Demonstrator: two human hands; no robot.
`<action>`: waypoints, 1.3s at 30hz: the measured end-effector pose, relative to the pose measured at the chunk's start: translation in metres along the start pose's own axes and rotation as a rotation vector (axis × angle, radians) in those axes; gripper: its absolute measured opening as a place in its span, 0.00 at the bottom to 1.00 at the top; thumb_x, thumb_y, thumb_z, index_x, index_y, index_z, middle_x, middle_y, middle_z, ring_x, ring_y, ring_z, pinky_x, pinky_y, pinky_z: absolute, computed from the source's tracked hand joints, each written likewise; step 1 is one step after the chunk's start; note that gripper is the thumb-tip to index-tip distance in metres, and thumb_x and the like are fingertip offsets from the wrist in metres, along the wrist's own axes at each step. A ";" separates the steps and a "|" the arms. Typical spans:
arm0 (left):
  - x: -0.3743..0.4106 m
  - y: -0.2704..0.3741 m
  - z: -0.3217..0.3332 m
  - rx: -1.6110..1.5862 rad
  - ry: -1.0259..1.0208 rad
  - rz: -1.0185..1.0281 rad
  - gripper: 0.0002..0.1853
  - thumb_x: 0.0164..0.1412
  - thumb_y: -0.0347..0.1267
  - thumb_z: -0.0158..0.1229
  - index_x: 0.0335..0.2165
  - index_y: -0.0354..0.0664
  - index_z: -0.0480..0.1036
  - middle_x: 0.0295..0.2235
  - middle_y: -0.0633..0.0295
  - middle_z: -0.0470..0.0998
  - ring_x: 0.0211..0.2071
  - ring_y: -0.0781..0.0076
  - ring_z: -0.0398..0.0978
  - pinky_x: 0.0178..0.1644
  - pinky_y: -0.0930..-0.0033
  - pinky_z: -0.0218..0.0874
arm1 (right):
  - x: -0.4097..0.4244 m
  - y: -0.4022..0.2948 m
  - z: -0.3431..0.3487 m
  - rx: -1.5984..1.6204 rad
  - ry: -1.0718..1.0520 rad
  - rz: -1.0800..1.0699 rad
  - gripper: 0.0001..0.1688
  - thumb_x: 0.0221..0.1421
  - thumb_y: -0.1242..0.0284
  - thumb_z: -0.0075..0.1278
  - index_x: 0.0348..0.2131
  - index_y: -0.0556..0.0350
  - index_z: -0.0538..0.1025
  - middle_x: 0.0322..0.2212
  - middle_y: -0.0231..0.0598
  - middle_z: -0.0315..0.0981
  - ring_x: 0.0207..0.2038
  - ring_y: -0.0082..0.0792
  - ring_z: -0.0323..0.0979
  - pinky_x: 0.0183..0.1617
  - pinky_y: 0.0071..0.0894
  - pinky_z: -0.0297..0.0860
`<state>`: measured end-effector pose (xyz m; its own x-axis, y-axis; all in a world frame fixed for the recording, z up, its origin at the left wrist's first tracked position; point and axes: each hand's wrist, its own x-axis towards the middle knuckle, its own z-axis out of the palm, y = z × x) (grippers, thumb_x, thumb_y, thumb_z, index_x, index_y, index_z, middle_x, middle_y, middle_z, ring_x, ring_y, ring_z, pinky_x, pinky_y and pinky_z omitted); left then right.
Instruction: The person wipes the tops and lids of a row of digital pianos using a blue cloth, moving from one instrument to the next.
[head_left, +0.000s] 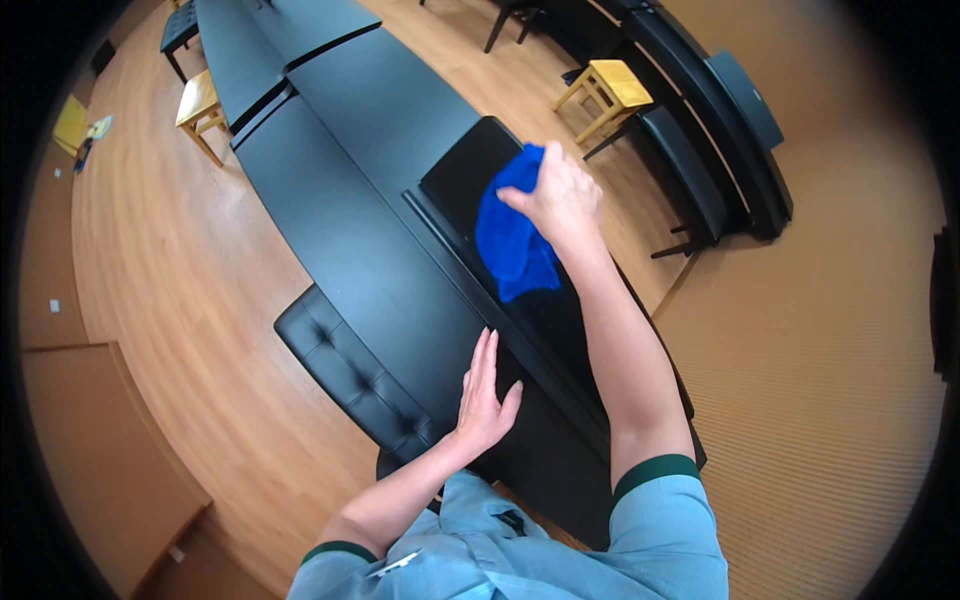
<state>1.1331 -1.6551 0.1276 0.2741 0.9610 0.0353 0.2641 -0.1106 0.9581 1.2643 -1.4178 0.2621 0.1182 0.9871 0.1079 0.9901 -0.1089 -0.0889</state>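
My right hand (559, 191) grips the upper edge of a blue cloth (510, 232), with the thumb on its left and the fingers at its right rim. The cloth lies against a black upright panel (472, 161) of what looks like a piano. My left hand (487, 397) holds nothing; its fingertips rest near the edge of the black lid (337, 202), with the thumb held apart. A long dark ledge (487, 300) runs between the lid and the panel.
A black tufted bench (352, 375) stands beside the lid. Further black furniture with similar tops continues at the upper left, near a wooden stool (199, 101). Another wooden stool (615, 84) and a black bench (679, 165) stand at the upper right. A ribbed tan wall (810, 360) is at the right.
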 end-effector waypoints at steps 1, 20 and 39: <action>-0.003 -0.004 -0.005 0.004 0.003 -0.019 0.47 0.59 0.26 0.60 0.70 0.35 0.44 0.71 0.39 0.45 0.70 0.41 0.51 0.69 0.51 0.50 | 0.015 -0.012 0.006 -0.006 0.047 -0.025 0.39 0.44 0.53 0.71 0.45 0.57 0.70 0.41 0.53 0.78 0.46 0.53 0.79 0.49 0.47 0.75; -0.017 0.000 -0.009 0.012 0.108 0.050 0.42 0.60 0.24 0.59 0.69 0.37 0.51 0.70 0.45 0.51 0.68 0.51 0.58 0.66 0.56 0.58 | -0.128 0.046 0.080 -0.032 0.205 -0.688 0.27 0.55 0.72 0.48 0.55 0.53 0.75 0.53 0.40 0.73 0.61 0.39 0.67 0.69 0.40 0.58; -0.048 0.008 0.061 0.397 -0.217 0.048 0.51 0.57 0.29 0.63 0.70 0.34 0.42 0.72 0.37 0.37 0.74 0.39 0.34 0.71 0.40 0.35 | -0.488 0.284 0.028 0.021 -0.005 0.255 0.26 0.57 0.82 0.48 0.55 0.49 0.75 0.48 0.49 0.73 0.50 0.53 0.71 0.56 0.45 0.67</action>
<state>1.1783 -1.7172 0.1164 0.4710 0.8818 -0.0234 0.5684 -0.2831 0.7725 1.4854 -1.9267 0.1565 0.3633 0.9287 0.0745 0.9265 -0.3518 -0.1334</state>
